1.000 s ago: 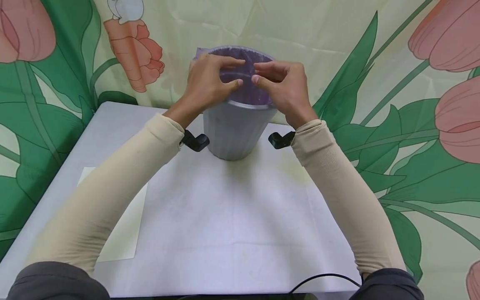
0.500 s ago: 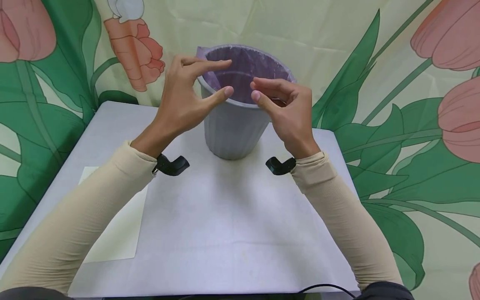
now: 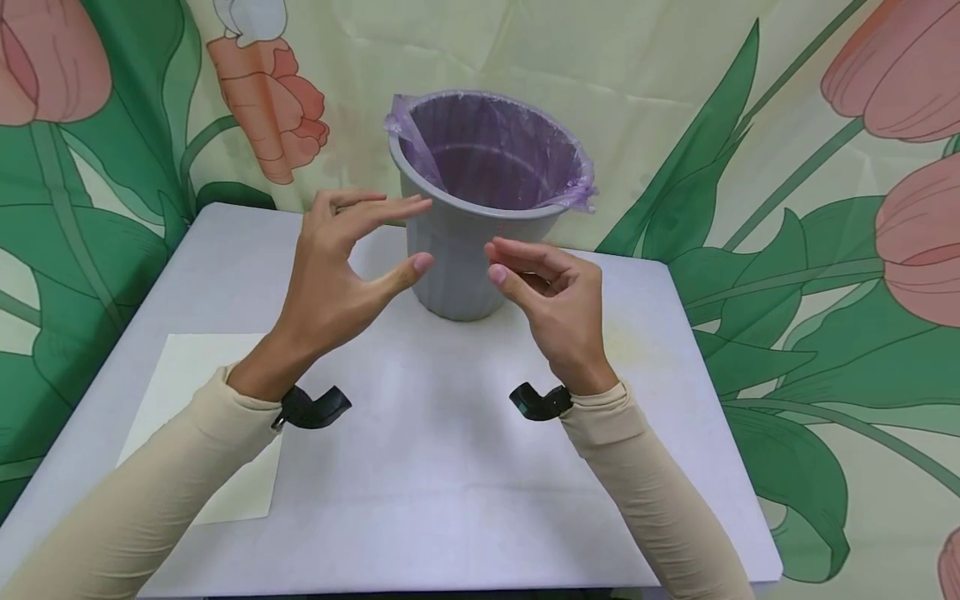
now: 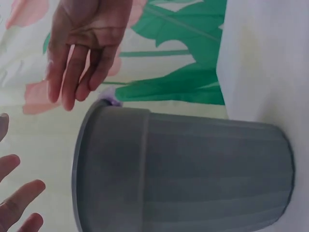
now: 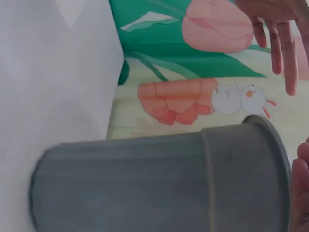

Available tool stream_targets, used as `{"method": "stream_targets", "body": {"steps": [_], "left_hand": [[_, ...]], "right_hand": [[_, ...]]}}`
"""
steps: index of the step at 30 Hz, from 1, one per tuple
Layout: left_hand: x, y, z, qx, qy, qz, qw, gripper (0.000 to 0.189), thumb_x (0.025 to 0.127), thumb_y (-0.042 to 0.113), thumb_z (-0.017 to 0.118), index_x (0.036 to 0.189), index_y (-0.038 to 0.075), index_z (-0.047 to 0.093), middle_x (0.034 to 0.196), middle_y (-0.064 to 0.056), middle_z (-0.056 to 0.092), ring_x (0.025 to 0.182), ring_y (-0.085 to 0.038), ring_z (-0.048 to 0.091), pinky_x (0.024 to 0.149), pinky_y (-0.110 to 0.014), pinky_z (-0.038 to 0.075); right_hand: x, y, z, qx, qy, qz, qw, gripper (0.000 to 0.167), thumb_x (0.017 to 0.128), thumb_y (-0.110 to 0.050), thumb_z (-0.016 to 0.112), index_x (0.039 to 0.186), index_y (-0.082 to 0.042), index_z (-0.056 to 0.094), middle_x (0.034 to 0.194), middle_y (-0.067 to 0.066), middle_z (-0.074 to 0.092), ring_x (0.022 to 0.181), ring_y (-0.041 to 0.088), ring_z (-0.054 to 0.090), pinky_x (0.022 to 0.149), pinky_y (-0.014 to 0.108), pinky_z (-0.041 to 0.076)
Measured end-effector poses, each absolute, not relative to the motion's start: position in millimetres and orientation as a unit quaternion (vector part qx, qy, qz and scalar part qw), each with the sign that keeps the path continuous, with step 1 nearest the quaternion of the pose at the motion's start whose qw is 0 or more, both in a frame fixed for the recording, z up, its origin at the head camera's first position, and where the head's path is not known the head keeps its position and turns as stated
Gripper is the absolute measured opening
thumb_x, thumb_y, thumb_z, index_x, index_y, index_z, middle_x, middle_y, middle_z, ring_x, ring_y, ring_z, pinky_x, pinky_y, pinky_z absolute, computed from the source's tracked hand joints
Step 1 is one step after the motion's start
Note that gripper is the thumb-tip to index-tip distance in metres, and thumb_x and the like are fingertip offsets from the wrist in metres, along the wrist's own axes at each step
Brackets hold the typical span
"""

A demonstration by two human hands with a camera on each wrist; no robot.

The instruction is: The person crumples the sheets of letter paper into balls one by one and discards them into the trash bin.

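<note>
A grey trash can (image 3: 457, 258) stands upright at the back of the table. Lining its inside is a purple trash bag (image 3: 495, 142), folded over the rim at the left and bunched at the right. My left hand (image 3: 337, 275) hovers in front of the can on the left, fingers spread and holding nothing. My right hand (image 3: 558, 300) is held in the air at the front right of the can, fingers loosely bent, nothing in it. In both wrist views the can's outer wall (image 4: 207, 169) fills much of the picture, with both hands apart from it.
A pale sheet of paper (image 3: 240, 492) lies on the white table (image 3: 450, 500) at the left, partly under the left forearm. Behind the table hangs a backdrop (image 3: 637, 67) printed with tulips and leaves.
Both hands have drawn back from the can's opening toward me and lower, and the left has spread wider. The can stays in place, its bag-lined rim now uncovered.
</note>
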State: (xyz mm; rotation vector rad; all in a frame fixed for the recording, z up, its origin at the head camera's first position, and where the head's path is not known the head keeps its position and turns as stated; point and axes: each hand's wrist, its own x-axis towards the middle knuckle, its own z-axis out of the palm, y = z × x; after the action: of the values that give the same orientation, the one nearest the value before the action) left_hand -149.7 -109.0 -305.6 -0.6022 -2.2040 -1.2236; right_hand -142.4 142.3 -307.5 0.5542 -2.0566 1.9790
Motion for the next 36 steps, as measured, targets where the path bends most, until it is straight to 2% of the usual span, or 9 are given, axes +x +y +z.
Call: {"method": "stream_targets", "body": {"steps": [10,17,25,36], "left_hand": [[-116.3,-122.2,-339.3,-0.193,-0.815,-0.486,0.251,0.05,0.087,0.019,0.09,0.134,0.026,0.076,0.136,0.004,0.075,0.135,-0.019,0.05,0.11,-0.052,0.033],[-97.8,-134.6,-365.8,-0.157,-0.822,-0.498,0.226,0.056,0.085,0.013,0.091,0.135,0.03,0.075,0.133,0.004,0.075,0.132,-0.013,0.048,0.105,-0.05,0.035],[-77.3,-147.8,-401.7,-0.113,-0.832,-0.499,0.212,0.057,0.084,0.007,0.091,0.134,0.029,0.076,0.131,-0.002,0.075,0.129,-0.007,0.048,0.102,-0.039,0.035],[-60.1,-176.0,-434.8,-0.034,-0.842,-0.498,0.202,0.053,0.084,0.007,0.091,0.131,0.025,0.077,0.129,-0.008,0.075,0.125,0.0,0.047,0.101,-0.028,0.033]], "right_hand": [[-121.5,130.8,-347.2,0.155,-0.691,0.7,0.088,0.03,0.091,0.001,0.082,0.12,0.004,0.077,0.117,0.015,0.08,0.105,0.023,0.079,0.093,0.035,0.064],[-111.0,122.0,-370.5,0.151,-0.71,0.683,0.083,0.031,0.09,-0.002,0.084,0.121,-0.003,0.079,0.12,0.016,0.079,0.108,0.025,0.078,0.098,0.038,0.062],[-102.1,109.1,-396.1,0.144,-0.716,0.68,0.064,0.032,0.089,-0.006,0.085,0.121,-0.006,0.079,0.122,0.01,0.08,0.112,0.024,0.076,0.105,0.038,0.059],[-92.9,78.6,-431.7,0.149,-0.722,0.675,0.021,0.036,0.089,-0.012,0.088,0.123,-0.008,0.078,0.126,0.013,0.078,0.111,0.019,0.075,0.103,0.035,0.06]]}}
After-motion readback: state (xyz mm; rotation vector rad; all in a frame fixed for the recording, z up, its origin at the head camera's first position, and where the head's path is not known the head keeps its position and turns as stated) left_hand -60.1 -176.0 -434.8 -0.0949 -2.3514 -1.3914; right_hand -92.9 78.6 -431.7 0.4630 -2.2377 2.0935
